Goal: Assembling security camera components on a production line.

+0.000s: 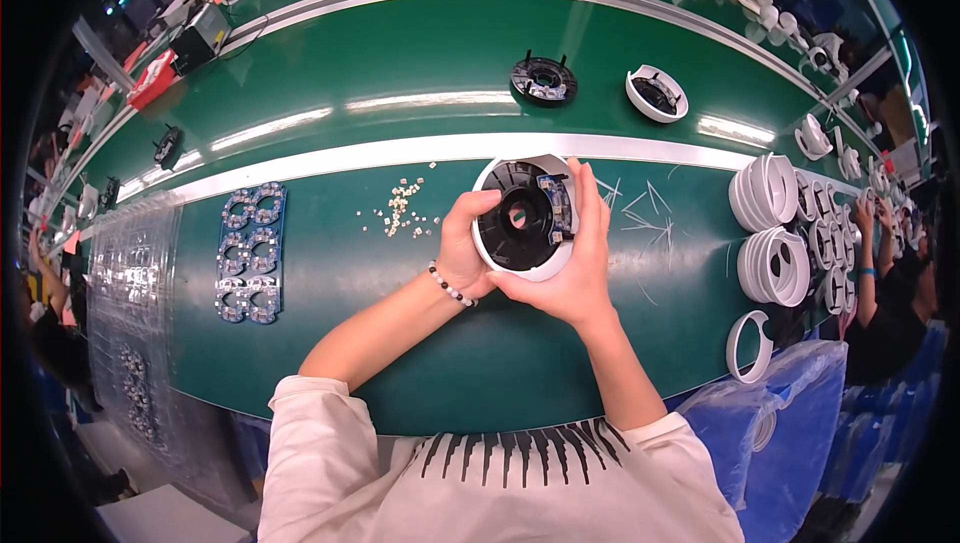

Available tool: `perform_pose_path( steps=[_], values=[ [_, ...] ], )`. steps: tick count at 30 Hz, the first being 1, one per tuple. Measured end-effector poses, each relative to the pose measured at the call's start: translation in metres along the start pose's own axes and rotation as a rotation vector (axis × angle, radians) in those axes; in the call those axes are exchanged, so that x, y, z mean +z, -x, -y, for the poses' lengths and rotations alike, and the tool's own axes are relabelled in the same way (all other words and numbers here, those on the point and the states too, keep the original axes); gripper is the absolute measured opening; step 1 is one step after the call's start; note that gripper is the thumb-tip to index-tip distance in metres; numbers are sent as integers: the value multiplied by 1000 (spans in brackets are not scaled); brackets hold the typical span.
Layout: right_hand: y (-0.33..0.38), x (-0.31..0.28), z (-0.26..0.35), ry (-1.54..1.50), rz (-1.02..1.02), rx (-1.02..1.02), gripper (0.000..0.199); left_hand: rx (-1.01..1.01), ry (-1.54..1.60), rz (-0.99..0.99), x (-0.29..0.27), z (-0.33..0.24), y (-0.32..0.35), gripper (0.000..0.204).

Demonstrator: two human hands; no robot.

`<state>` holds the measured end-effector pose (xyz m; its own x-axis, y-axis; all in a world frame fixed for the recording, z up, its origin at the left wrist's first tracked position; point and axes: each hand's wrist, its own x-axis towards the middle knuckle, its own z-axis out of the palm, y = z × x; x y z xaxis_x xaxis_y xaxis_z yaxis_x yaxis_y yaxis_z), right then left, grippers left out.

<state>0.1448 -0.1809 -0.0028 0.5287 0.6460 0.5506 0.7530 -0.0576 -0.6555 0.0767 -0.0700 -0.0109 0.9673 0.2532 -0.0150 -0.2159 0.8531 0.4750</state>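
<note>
Both hands hold a round white housing (pixel 545 261) with a black ring-shaped insert inside and a small blue-green circuit board at its right inner edge. My left hand (pixel 463 248) grips its left rim, thumb over the edge; a bead bracelet sits on that wrist. My right hand (pixel 575 263) cups its right and lower side, fingers lying along the rim near the board. The housing is lifted just above the green bench (pixel 520 363).
Small pale parts (pixel 403 209) lie scattered left of the housing. A panel of blue ring boards (pixel 249 251) lies further left. Stacked white rings (pixel 775 228) stand at right. A black disc (pixel 544 79) and a white housing (pixel 657 93) sit on the conveyor. Another person (pixel 885 303) works at right.
</note>
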Motion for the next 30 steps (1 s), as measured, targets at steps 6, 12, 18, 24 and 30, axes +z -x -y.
perform_pose_path(
  steps=[6, 12, 18, 24, 30],
  values=[
    [1, -14, -22, -21, 136, 76, 117, -6, 72, -248, -6, 0, -30, 43],
    [45, -120, -40, 445, -287, 119, 62, 126, -152, -367, -76, -76, -67, 42],
    [154, -189, -86, 1018, -456, 642, 49, 260, -375, -554, -158, -147, -133, 32],
    [177, -196, -96, 880, -494, 716, 13, 569, -1092, -1012, -191, -181, -165, 44],
    [151, -167, -45, 719, -423, 585, 8, 1553, -1980, -216, -26, -95, -229, 31]
  ],
)
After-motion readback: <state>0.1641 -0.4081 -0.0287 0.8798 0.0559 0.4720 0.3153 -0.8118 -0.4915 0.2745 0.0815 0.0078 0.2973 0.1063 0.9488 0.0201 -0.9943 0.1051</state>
